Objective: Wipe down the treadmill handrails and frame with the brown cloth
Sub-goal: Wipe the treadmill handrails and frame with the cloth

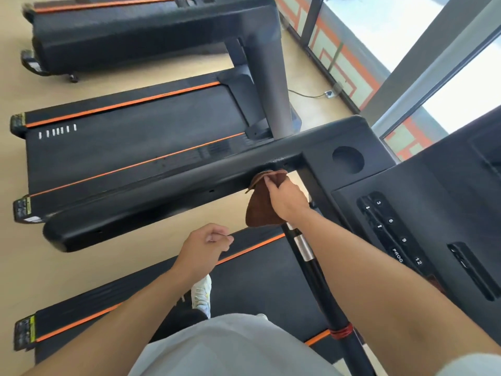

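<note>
The treadmill's wide black left handrail (151,194) runs from lower left up to the console corner. My right hand (287,198) grips the brown cloth (259,206) and holds its top against the inner side of the handrail, just where it joins the console frame (311,183); the rest of the cloth hangs down. My left hand (204,246) hovers below the handrail, fingers loosely curled, holding nothing. A thin black bar with a silver grip sensor (305,246) runs down under my right forearm.
The console (423,213) with number buttons and a round cup holder (347,160) is at right. Two more treadmills (130,137) stand to the left on the wooden floor. Windows line the upper right. My white shoe (201,295) stands on the belt.
</note>
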A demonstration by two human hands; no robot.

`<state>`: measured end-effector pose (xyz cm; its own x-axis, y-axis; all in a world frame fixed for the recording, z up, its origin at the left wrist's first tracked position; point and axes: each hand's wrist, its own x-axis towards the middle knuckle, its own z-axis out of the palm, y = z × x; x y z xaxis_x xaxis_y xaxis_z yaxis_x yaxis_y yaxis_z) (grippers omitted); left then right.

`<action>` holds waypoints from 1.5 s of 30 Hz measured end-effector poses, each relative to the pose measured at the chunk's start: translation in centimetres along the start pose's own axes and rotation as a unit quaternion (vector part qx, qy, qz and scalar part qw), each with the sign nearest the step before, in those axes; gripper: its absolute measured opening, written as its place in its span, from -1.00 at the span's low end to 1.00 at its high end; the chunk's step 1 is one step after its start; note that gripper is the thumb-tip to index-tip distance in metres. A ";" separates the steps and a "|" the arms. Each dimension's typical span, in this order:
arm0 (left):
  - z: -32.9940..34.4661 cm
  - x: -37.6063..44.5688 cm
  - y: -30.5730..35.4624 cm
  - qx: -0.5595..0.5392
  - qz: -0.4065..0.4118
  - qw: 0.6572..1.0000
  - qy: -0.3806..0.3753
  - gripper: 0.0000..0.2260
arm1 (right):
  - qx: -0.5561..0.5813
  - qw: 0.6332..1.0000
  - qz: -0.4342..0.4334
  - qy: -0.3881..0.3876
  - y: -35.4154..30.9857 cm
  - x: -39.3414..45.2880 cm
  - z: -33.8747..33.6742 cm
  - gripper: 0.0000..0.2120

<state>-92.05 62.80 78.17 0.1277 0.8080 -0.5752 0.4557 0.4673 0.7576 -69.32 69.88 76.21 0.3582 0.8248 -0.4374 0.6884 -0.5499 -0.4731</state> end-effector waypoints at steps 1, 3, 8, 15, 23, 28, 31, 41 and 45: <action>-0.5 0.0 0.2 0.005 0.004 1.000 -0.002 -0.96 | 0.028 0.999 0.007 -0.014 -0.1 0.4 -0.2 -0.39; -1.6 -0.1 0.3 0.006 0.006 1.000 -0.002 -0.96 | 0.076 0.996 0.023 -0.039 -0.3 1.0 -0.8 -0.37; -5.0 -0.4 -0.5 0.005 0.015 1.000 0.004 -0.96 | 0.325 0.930 0.127 -0.112 -0.2 2.0 -1.3 -0.42; -7.1 -1.1 -1.4 0.021 0.041 0.999 0.019 -0.95 | 0.391 0.904 0.096 -0.142 1.1 0.7 -0.8 -0.47; -2.4 -4.4 -0.6 0.053 0.082 0.995 -0.008 -0.89 | 0.174 0.966 0.072 -0.175 3.1 -2.9 -1.1 -0.60; 2.1 -7.2 -1.5 0.020 0.063 0.997 -0.029 -0.87 | 0.211 0.947 0.097 -0.219 7.7 -7.4 -1.2 -0.59; 5.1 -8.1 -2.4 -0.011 0.047 0.998 -0.045 -0.86 | 0.228 0.942 0.106 -0.223 10.6 -10.3 -1.3 -0.63; 11.8 -9.8 -3.7 -0.018 0.026 0.997 -0.067 -0.70 | 0.024 0.990 0.011 -0.138 14.4 -15.1 -0.4 -0.38; 12.5 -10.2 -3.8 -0.002 0.009 0.999 -0.049 -0.70 | -0.167 0.984 0.012 -0.065 14.0 -17.5 0.0 -0.28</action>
<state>-84.08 48.30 77.26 0.2216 0.7780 -0.5879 0.4481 0.4542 0.7700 -65.99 47.79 77.24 0.3079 0.7767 -0.5495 0.8576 -0.4766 -0.1931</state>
